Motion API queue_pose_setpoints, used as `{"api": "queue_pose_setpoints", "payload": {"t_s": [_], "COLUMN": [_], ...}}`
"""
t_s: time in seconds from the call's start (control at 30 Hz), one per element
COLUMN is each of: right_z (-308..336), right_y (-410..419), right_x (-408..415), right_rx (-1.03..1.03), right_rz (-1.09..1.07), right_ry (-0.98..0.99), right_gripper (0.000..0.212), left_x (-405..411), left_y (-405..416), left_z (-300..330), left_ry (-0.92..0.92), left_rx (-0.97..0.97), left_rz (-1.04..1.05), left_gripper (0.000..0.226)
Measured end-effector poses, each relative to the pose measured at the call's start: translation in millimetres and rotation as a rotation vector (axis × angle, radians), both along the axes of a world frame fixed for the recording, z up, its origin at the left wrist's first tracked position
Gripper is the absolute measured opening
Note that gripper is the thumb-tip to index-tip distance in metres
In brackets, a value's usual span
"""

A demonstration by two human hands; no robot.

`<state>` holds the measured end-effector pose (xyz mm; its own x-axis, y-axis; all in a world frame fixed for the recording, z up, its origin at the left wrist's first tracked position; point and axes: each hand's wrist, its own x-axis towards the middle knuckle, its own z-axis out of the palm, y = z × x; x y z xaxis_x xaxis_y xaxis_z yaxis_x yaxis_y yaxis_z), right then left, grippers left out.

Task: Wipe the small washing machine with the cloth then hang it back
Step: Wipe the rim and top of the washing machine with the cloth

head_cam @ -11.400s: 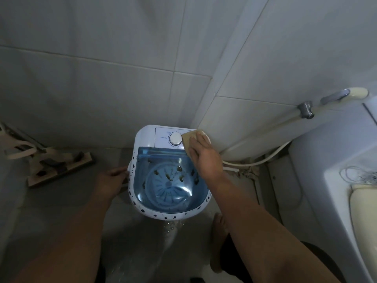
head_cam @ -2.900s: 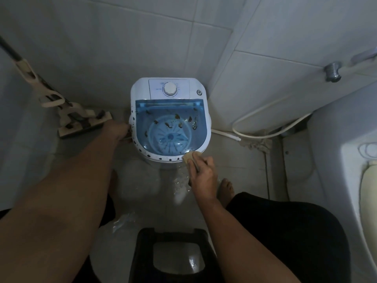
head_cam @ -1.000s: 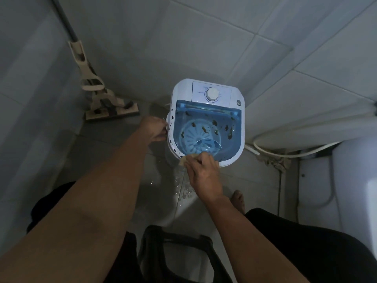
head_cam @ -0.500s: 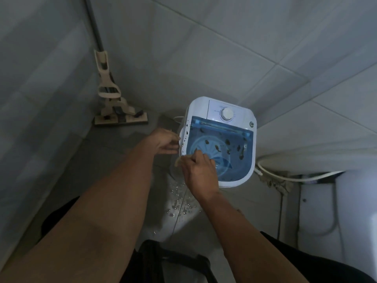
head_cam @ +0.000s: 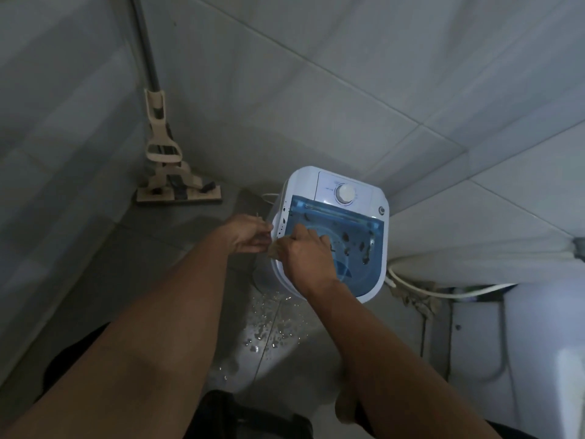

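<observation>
The small white washing machine (head_cam: 364,198) with a clear blue lid and a round dial stands on the floor in the tiled corner. Dark specks dot its lid and left rim. My right hand (head_cam: 305,251) presses a tan cloth (head_cam: 274,251) against the machine's left rim; only a small corner of the cloth shows under my fingers. My left hand (head_cam: 248,234) grips the machine's left side, just beside the cloth.
A beige flat mop (head_cam: 171,185) leans against the left wall, its head on the floor. Water drops (head_cam: 272,327) lie on the floor in front of the machine. A white hose (head_cam: 443,291) runs along the right wall. A dark stool (head_cam: 253,419) sits below me.
My right hand has slid the cloth from the machine's front rim round to its left rim, close to my left hand. My view has swung, so the machine sits further right.
</observation>
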<state>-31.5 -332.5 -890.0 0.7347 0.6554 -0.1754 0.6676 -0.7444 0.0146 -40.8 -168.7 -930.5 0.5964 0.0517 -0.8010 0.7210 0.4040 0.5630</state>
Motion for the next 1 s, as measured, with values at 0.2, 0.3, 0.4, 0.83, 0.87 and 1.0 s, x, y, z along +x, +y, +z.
{"api": "queue_pose_setpoints", "payload": {"t_s": [0.2,0.3,0.4,0.83,0.87,1.0], "right_z": [1.5,3.9,6.8,13.8,15.1,21.8], "right_y": [5.3,10.1,16.0,46.9,48.5,54.1], "right_x": [15.6,23.9,34.7,103.7,111.0,140.9], "right_rx": [-0.027,-0.035,-0.063,-0.195,-0.193,-0.199], "right_rz": [0.056,0.075,0.099,0.136,0.132,0.114], "right_ry": [-0.018,-0.021,-0.026,-0.107,-0.113,-0.135], "right_gripper": [0.021,0.022,0.025,0.031,0.032,0.031], "left_x": [-0.5,-0.4,0.0,2.0,2.6,3.2], "left_y": [0.3,0.4,-0.3,-0.9,-1.5,-3.4], "left_z": [2.3,1.0,-0.9,-8.7,-9.3,-11.7], "left_ry": [-0.02,-0.014,-0.012,0.002,0.003,0.005], "left_rx": [-0.006,-0.006,-0.005,-0.021,-0.016,-0.007], "left_rz": [-0.012,0.001,0.003,0.017,0.022,0.042], "left_gripper": [0.032,0.031,0.024,0.029,0.028,0.029]}}
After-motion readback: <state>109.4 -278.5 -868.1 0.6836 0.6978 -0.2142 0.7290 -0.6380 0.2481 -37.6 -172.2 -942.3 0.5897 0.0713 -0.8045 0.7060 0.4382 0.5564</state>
